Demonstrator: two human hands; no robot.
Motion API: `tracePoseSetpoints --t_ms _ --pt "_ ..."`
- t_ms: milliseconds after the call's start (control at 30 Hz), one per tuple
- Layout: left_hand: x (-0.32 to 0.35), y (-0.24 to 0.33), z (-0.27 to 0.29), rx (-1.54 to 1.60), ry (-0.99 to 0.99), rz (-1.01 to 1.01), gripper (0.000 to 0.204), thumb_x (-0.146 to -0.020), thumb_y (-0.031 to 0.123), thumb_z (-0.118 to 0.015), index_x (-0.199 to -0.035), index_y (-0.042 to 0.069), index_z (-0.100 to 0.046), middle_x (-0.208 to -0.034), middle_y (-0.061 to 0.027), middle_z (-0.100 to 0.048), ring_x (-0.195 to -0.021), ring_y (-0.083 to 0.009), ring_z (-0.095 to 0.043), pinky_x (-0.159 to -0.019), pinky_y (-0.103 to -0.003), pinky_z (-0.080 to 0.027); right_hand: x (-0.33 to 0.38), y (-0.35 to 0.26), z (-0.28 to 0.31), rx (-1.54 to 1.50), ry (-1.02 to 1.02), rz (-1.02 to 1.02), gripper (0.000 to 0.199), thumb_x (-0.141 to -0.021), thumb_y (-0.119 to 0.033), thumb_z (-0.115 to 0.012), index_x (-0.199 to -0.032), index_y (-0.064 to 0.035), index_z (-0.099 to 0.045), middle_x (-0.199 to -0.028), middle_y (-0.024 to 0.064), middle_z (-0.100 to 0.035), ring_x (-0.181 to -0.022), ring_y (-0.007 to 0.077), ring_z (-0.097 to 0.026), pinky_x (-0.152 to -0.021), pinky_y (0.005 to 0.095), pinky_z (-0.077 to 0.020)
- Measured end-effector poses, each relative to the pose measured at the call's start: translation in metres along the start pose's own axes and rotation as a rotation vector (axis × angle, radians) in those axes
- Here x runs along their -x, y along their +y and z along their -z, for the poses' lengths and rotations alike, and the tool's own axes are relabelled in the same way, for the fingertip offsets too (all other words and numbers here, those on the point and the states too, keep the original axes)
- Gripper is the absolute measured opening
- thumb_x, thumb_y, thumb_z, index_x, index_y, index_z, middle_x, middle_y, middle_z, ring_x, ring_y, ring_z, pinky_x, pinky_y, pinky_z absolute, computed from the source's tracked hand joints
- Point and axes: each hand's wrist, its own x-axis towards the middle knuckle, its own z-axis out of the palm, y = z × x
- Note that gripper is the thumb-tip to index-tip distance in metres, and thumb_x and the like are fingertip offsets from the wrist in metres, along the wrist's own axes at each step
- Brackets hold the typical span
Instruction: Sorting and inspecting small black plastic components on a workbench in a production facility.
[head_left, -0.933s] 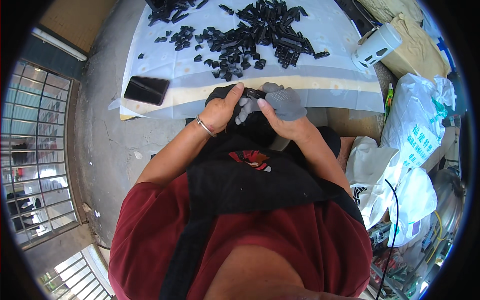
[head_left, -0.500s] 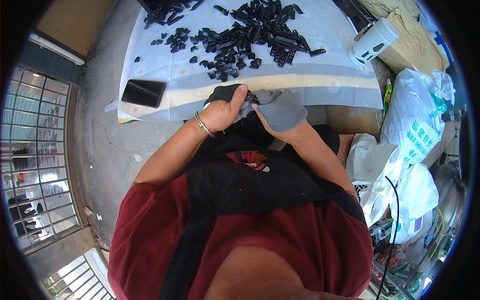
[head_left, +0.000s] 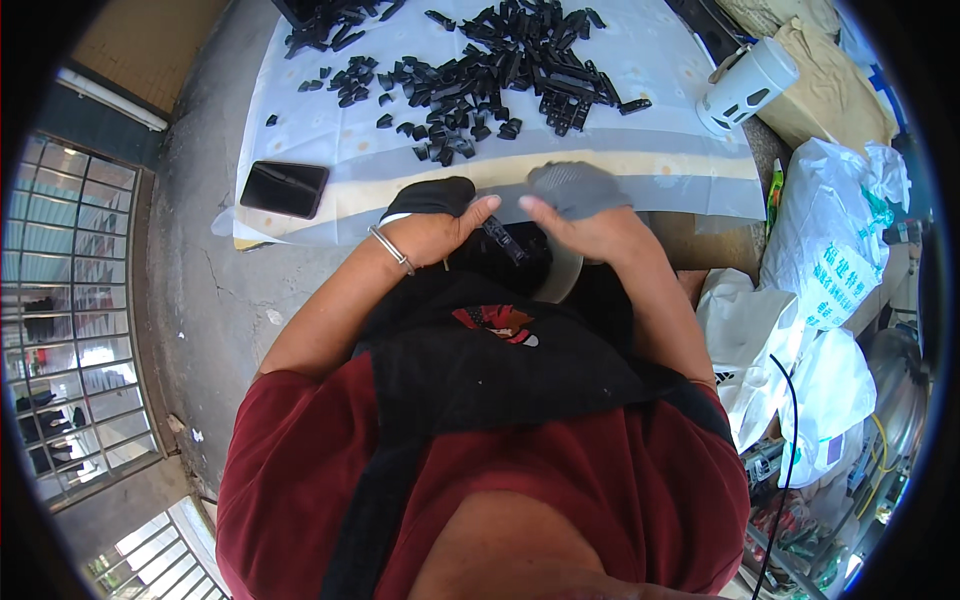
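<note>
My left hand [head_left: 432, 222], in a black fingerless-looking glove with a metal bangle at the wrist, is closed beside a narrow black plastic piece [head_left: 505, 241]. The piece slants down to the right from under my left thumb; its upper end is hidden. My right hand [head_left: 588, 210], in a grey dotted glove, is apart from it to the right. Its thumb points at the left hand, but blur hides how its fingers lie. Under the hands a pale curved rim [head_left: 562, 276] shows, partly covered by the black apron [head_left: 480, 370].
The table in front bears a white patterned cover [head_left: 680, 150]. A heap of black plastic pieces [head_left: 480, 75] lies on it, with a phone [head_left: 284, 189] at left and a white tumbler [head_left: 748, 86] at right. White plastic bags [head_left: 825, 235] crowd the right side.
My hands were together around a small dark piece; now they are apart, the left slightly left and the right to the right. The black plastic piece shows clearly between and below them.
</note>
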Motion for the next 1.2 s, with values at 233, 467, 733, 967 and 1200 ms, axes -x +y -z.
tracePoseSetpoints --t_ms 233,467,733,967,1200 --pt "-0.045 -0.021 -0.015 -0.323 0.365 0.027 0.02 -0.081 0.02 -0.047 -0.094 0.009 -0.057 -0.086 -0.0146 -0.061 -0.078 -0.0301 -0.059 -0.067 -0.039 -0.047 -0.044 0.073 0.008 0.324 0.074 -0.382 0.025 -0.082 -0.023 -0.049 -0.099 -0.0072 -0.059 -0.095 0.0153 -0.06 -0.091 0.0335 -0.055 -0.079 0.0403 -0.0435" --pt "-0.047 -0.032 -0.019 -0.377 0.4 -0.07 0.023 -0.08 0.016 -0.045 -0.098 0.011 -0.058 -0.085 -0.0141 -0.061 -0.078 -0.0305 -0.059 -0.067 -0.04 -0.047 -0.015 0.08 -0.015 0.374 0.178 -0.222 0.025 -0.083 -0.018 -0.05 -0.103 -0.0054 -0.055 -0.097 0.0169 -0.057 -0.091 0.0311 -0.055 -0.077 0.0398 -0.0448" --pt "-0.036 -0.046 -0.013 -0.173 0.463 -0.025 0.034 -0.076 0.022 -0.058 -0.107 0.011 -0.052 -0.086 -0.0145 -0.06 -0.075 -0.032 -0.059 -0.066 -0.04 -0.047 -0.005 0.025 -0.023 -0.446 0.309 -0.144 0.032 -0.085 -0.023 -0.053 -0.109 -0.0024 -0.051 -0.097 0.0121 -0.055 -0.087 0.0237 -0.056 -0.077 0.0335 -0.0436" --pt "-0.014 -0.025 -0.001 -0.15 0.48 -0.247 0.041 -0.071 0.023 -0.066 -0.105 0.006 -0.052 -0.088 -0.0163 -0.059 -0.077 -0.0317 -0.059 -0.065 -0.037 -0.047 -0.025 -0.007 -0.034 -0.411 0.109 0.078 0.03 -0.081 -0.024 -0.058 -0.102 -0.003 -0.055 -0.092 0.0138 -0.057 -0.083 0.0278 -0.055 -0.074 0.0344 -0.0435" --pt "0.012 -0.016 -0.024 0.694 0.034 0.6 0.064 -0.082 0.059 -0.04 -0.099 0.001 -0.059 -0.086 -0.0178 -0.06 -0.08 -0.0227 -0.058 -0.069 -0.03 -0.044 -0.014 -0.022 -0.045 -0.394 0.257 0.014 0.027 -0.079 -0.025 -0.06 -0.091 -0.0014 -0.058 -0.081 0.0124 -0.058 -0.073 0.0272 -0.055 -0.067 0.0358 -0.0431"
